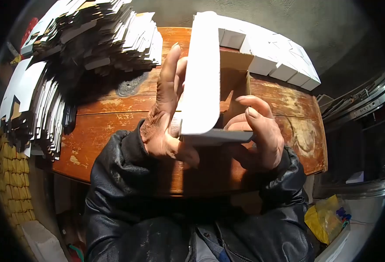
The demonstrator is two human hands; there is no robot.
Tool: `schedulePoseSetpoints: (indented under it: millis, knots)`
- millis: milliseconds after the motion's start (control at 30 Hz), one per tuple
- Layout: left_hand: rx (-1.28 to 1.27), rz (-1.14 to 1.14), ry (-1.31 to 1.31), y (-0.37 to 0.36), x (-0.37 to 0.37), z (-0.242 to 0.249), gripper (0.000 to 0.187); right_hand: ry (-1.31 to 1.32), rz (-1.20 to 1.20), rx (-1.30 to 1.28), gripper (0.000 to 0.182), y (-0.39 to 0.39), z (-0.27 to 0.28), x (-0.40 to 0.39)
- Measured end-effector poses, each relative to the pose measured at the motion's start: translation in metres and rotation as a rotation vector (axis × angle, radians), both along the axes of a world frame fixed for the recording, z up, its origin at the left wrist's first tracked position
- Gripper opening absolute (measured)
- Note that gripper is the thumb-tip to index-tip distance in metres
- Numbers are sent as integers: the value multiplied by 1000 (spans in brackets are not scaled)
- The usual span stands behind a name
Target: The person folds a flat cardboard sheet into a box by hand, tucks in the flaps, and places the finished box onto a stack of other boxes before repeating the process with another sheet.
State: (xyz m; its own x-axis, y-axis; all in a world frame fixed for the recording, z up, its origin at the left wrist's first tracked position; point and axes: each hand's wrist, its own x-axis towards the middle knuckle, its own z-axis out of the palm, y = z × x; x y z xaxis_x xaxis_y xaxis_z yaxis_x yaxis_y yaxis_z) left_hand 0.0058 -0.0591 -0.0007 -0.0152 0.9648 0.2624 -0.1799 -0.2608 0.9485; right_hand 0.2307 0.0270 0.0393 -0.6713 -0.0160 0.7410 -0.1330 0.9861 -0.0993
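- Head view: left hand (166,122) and right hand (258,135) both closed on a white die-cut cardboard box blank (203,74), half folded and held up between them above the bench (109,126).
- Left fingers run up the blank's tall white panel, thumb low near the fold. Right fingers curl over the brown inner face, pinching the lower flap.
- Blank judged light, thin, stiff along panels, bendy at creases, easily dented. Best held by edges near a crease.
- Black leather sleeves (113,196) at both wrists, elbows tucked in.
- Outward: flat white blanks stacked (83,39) at left, folded white boxes in a row (275,56) at far right.
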Motion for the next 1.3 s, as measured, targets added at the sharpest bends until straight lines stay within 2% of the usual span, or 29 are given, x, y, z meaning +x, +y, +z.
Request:
schedulePoseSetpoints:
  millis: [100, 233, 300, 367, 467, 500, 567, 633, 667, 733, 767, 833, 867, 900, 933, 1033, 1100, 1167, 1200, 1233, 1300]
  knots:
    - [12, -20, 4, -6, -4, -10, 85, -10, 7, -90, 60, 3, 0, 0]
    - [40, -48, 7, -11, -10, -24, 83, 2, 33, -214, 60, 2, 0, 1]
    - [29, -45, 13, -11, -9, -26, 84, -17, 82, -148, 65, 8, -2, 3]
    - [-48, -49, 36, -12, -6, -20, 80, 144, -20, -69, 76, 12, -2, 1]
    - [-133, -76, 87, -7, -2, 2, 75, 304, -115, -196, 96, 16, -5, 1]
    - [-124, -74, 96, -4, -2, 5, 72, 379, -59, -310, 95, 20, -9, -8]
    - [-21, -15, 62, -1, 0, -3, 60, 250, 6, -551, 96, 20, -14, -2]
    - [20, 70, -3, 1, 4, -9, 52, -36, -17, -519, 75, 19, -11, 5]
    - [-40, 68, 25, 1, 0, -9, 50, -53, -90, -264, 53, 17, -9, 1]
    - [-160, 60, 80, 0, -9, -8, 46, -65, -85, -303, 43, 14, -6, -2]
    - [-316, 6, 91, -1, -14, -9, 51, -63, -90, -266, 46, 15, -6, -2]
    - [-42, 25, 151, 1, -2, -4, 46, -60, -104, -192, 54, 21, -8, -1]
    - [93, 40, 176, 1, 3, -1, 44, -23, -111, -273, 55, 19, -8, -2]
    - [245, 139, 354, 2, 9, 2, 42, 14, -116, -354, 56, 15, -9, -4]
    - [198, 158, 358, 0, 11, 6, 41, 19, -114, -424, 56, 12, -10, -5]
    - [-260, 150, 251, -4, 19, 29, 40, 51, -99, -661, 55, 6, -15, -9]
    - [-219, 182, 100, 2, 18, 20, 40, 69, -91, -780, 49, 8, -19, -8]
    - [-114, 233, -130, 10, 16, 2, 39, 39, -145, -501, 45, 17, -17, -5]
    - [46, 309, 51, 12, 15, -5, 38, 25, -172, -362, 44, 20, -15, -4]
    - [208, 381, 232, 13, 13, -9, 37, 9, -190, -396, 39, 13, -12, -5]
    - [253, 407, 229, 13, 12, -8, 35, 20, -149, -321, 43, 13, -7, -4]
